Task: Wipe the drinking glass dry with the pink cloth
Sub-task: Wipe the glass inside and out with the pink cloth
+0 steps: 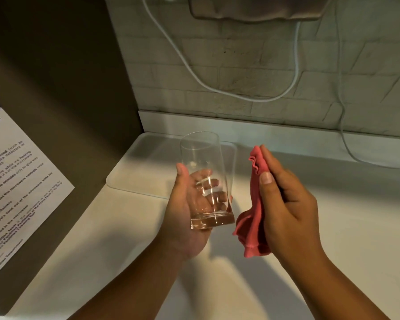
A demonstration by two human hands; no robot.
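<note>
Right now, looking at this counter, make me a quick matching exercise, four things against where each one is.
Things:
1. drinking glass
2. pink cloth
3. clear tray
4. white cable

Places:
A. hanging in a loop against the tiled wall
B. flat on the counter by the back corner
C. in the left hand
D. in the right hand

Pairs: 1-C, 2-D, 3-B, 4-A

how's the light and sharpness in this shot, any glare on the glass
Head view: warm, dim light, brightest on the tray; soft hand shadows fall on the counter; thin glare streaks on the drinking glass; the notice at the left edge looks blurred and stretched.
</note>
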